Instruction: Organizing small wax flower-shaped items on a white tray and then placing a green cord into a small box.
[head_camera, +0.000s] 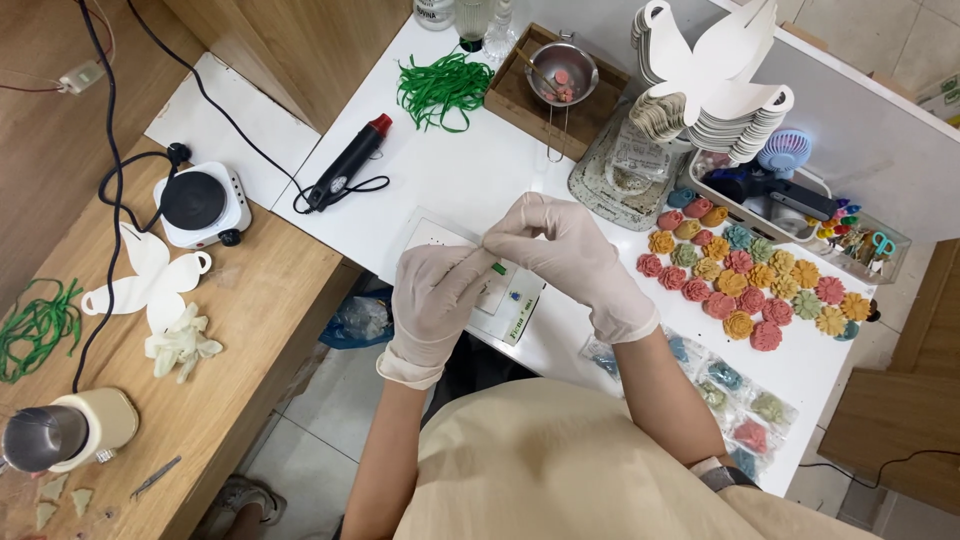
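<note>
Nearest, below the right hand (575, 265), clear plastic sachets of small coloured pieces (735, 405) lie along the near edge of the white worktable (470, 185). To the right of that hand, a cluster of moulded flower shapes in pink, orange, yellow and teal (745, 285) covers the table surface. Well to the left of the left hand (432, 300), on a wooden bench (270, 290), sit a small white electric hotplate with a black round plate (200, 203), a white butterfly-shaped card cutout (150, 280) and a crumpled pair of pale gloves (180, 345).

Both hands wear thin white disposable gloves and are brought together at the fingertips above a white printed card (515, 300). The thumb and forefinger of each hand are pinched closed; the remaining fingers are loosely curled. Between them they hold a thin pale wire stem (470, 257), with a small green piece (498, 268) just below the right fingertips. The stem is fine and short; whether the green piece is attached to it cannot be determined.

Beyond the hands lie a black heat tool with a red tip (348, 165), a heap of green strips (443, 88), a metal strainer in a wooden tray (562, 72), and a tall stack of white butterfly cutouts (710, 85).
</note>
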